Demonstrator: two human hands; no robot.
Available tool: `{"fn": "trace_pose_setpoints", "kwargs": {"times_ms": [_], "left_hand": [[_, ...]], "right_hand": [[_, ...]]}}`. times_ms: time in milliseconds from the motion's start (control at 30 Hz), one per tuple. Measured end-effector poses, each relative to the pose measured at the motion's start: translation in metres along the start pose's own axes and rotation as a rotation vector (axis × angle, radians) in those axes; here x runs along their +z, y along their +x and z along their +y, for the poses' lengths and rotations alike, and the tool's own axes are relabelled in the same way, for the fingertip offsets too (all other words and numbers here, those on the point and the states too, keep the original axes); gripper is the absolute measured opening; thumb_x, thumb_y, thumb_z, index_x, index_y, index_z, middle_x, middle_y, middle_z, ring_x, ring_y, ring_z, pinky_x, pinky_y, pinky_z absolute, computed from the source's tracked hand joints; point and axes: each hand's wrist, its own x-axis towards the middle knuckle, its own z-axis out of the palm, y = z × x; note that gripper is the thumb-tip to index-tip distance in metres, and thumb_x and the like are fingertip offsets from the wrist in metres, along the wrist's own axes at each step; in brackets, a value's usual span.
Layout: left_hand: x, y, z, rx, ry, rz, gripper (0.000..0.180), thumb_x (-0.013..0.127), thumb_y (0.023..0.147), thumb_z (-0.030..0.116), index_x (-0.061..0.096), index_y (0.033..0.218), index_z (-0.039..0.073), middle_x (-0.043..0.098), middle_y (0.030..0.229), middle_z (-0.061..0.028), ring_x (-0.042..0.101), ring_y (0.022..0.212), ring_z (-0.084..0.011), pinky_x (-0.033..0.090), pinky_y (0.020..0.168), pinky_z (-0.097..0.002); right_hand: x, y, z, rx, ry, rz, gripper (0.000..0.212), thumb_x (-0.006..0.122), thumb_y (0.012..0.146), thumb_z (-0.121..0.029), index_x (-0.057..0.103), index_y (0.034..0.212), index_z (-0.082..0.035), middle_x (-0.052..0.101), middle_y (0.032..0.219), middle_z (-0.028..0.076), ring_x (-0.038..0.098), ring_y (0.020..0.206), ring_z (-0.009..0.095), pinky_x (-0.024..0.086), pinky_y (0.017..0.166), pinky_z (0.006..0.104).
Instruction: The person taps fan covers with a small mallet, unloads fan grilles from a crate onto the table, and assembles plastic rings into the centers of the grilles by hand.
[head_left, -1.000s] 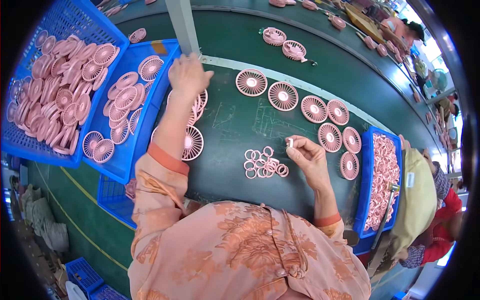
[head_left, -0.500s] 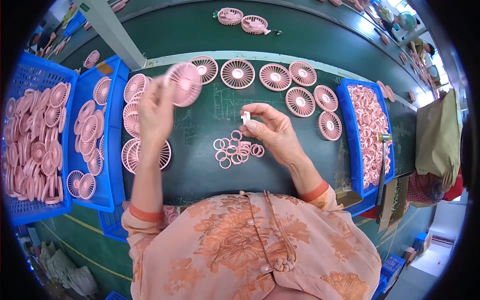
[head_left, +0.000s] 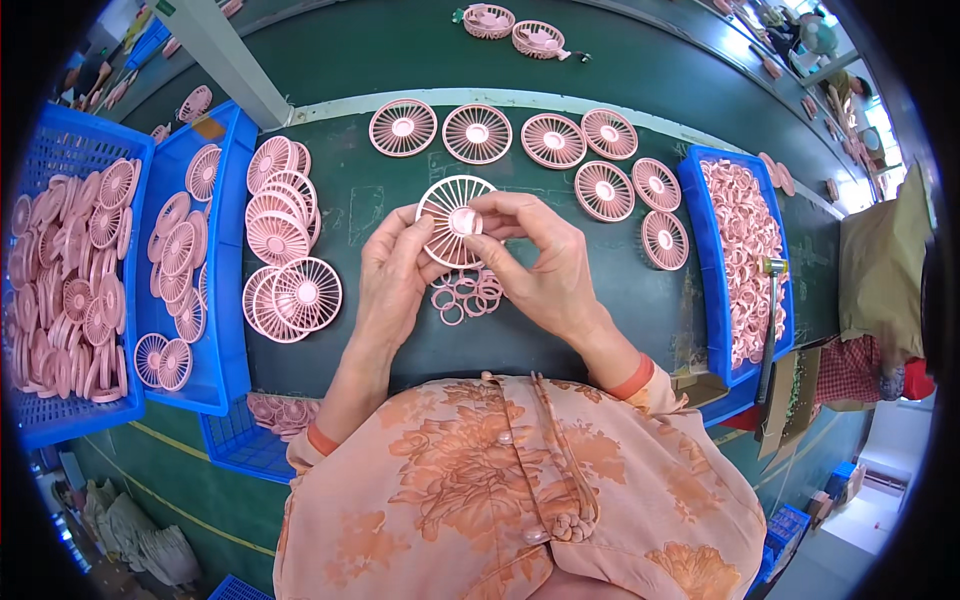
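My left hand [head_left: 392, 262] grips a round pink fan grille [head_left: 455, 198] by its left edge, tilted up above the table. My right hand [head_left: 540, 250] pinches a small pink ring [head_left: 466, 221] against the grille's hub; its fingers partly cover the ring. Just below both hands lies a small heap of loose pink rings [head_left: 462, 292]. Stacked grilles [head_left: 278, 237] stand to the left of my left hand, with an overlapping group of grilles [head_left: 307, 294] nearer to me. Beyond my hands, several single grilles [head_left: 477, 134] lie spread along the table's far side and to the right.
A blue tray [head_left: 712, 270] full of pink rings stands at the right, with a hammer [head_left: 772, 325] over its edge. At the left are a blue crate [head_left: 140, 280] and a blue tray [head_left: 228, 330] holding grilles. Past the pale ledge [head_left: 350, 104], fan parts [head_left: 540, 38] lie on a green conveyor belt.
My left hand has brought the grille from the left stacks to the middle. My right hand has moved slightly left, and its ring now meets the grille's hub.
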Motion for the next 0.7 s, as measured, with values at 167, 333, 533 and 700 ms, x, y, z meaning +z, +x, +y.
{"fn": "trace_pose_setpoints", "kwargs": {"times_ms": [167, 333, 533, 700], "left_hand": [[0.005, -0.001, -0.003, 0.016, 0.101, 0.008, 0.026, 0.052, 0.109, 0.020, 0.060, 0.121, -0.001, 0.071, 0.111, -0.0118, 0.074, 0.094, -0.0170, 0.064, 0.083, -0.0326], [0.006, -0.003, -0.007, 0.076, 0.220, 0.016, 0.033, 0.057, 0.108, 0.023, 0.063, 0.121, -0.006, 0.073, 0.103, -0.0093, 0.072, 0.084, -0.0113, 0.062, 0.071, -0.0251], [0.002, -0.002, 0.000, 0.038, 0.340, 0.016, 0.030, 0.056, 0.108, 0.022, 0.068, 0.111, -0.006, 0.073, 0.093, -0.0054, 0.068, 0.075, -0.0064, 0.057, 0.063, -0.0210], [-0.002, 0.002, 0.013, -0.079, 0.404, -0.122, 0.029, 0.060, 0.106, 0.022, 0.069, 0.109, -0.005, 0.073, 0.090, -0.0059, 0.067, 0.074, -0.0059, 0.055, 0.063, -0.0200]], "right_hand": [[-0.002, 0.002, 0.008, -0.286, -0.387, -0.011, 0.025, 0.079, 0.086, -0.005, 0.074, 0.111, -0.003, 0.073, 0.103, 0.013, 0.073, 0.088, 0.026, 0.059, 0.076, 0.0334], [-0.007, 0.001, 0.004, -0.197, -0.413, -0.072, 0.021, 0.080, 0.085, -0.006, 0.076, 0.105, -0.004, 0.072, 0.099, 0.012, 0.072, 0.087, 0.028, 0.059, 0.073, 0.0355], [-0.011, -0.003, 0.016, -0.309, -0.384, -0.133, 0.017, 0.080, 0.084, -0.008, 0.078, 0.101, -0.004, 0.072, 0.100, 0.010, 0.071, 0.089, 0.027, 0.059, 0.075, 0.0357], [-0.020, -0.006, 0.012, -0.353, -0.349, -0.251, 0.019, 0.082, 0.083, -0.009, 0.079, 0.101, -0.005, 0.071, 0.101, 0.009, 0.070, 0.092, 0.026, 0.059, 0.078, 0.0354]]}}
